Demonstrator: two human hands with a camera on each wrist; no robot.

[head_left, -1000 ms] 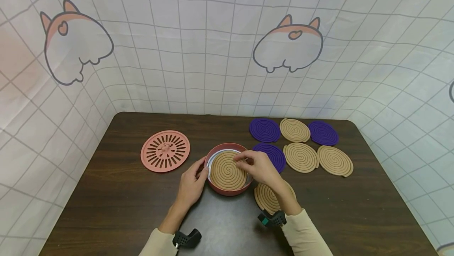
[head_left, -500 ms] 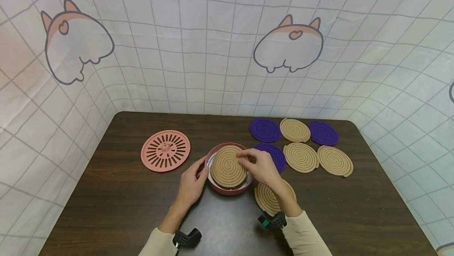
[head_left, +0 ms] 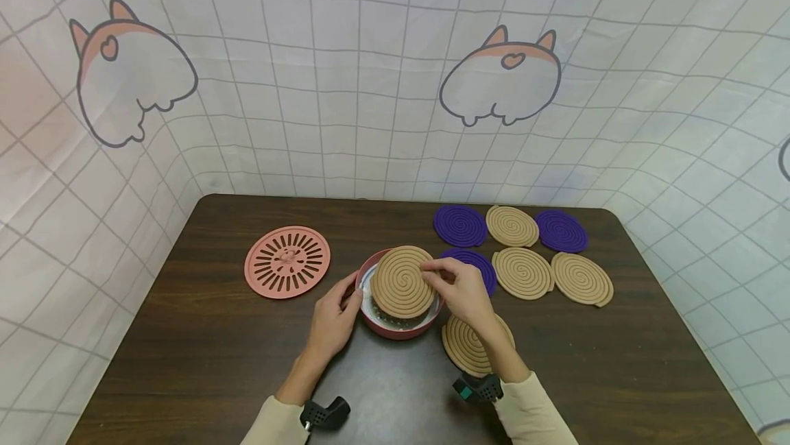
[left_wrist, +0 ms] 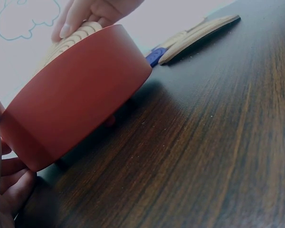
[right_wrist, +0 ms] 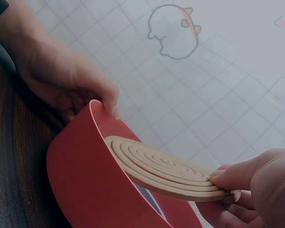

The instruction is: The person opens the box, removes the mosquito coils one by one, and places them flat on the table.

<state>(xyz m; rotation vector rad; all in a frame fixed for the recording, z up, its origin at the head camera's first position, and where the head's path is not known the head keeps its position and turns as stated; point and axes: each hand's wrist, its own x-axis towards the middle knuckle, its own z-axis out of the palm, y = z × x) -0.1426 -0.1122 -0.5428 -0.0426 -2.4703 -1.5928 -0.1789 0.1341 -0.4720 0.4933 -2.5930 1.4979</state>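
My right hand (head_left: 459, 292) pinches a tan spiral mosquito coil (head_left: 402, 282) by its right edge, thumb on top in the right wrist view. The coil is tilted and partly above a round red coil holder (head_left: 400, 335); its far edge stays inside the red wall (right_wrist: 90, 175). With thumb and fingers, my left hand (head_left: 336, 316) grips the holder's left side. Below the coil, a pale lining and a dark speckled bottom show inside the holder. Another tan coil (head_left: 463, 343) lies under my right forearm, partly hidden by it.
A pink slotted lid (head_left: 286, 263) lies flat to the left. Purple coils (head_left: 460, 225) and tan coils (head_left: 523, 273) are laid in rows at the back right. A patterned curtain (head_left: 382, 88) hangs behind the dark wooden table (head_left: 185, 363).
The tan coil has risen from within the holder and shifted up and slightly right with my right hand, uncovering more of the bottom. My left hand has stayed on the holder.
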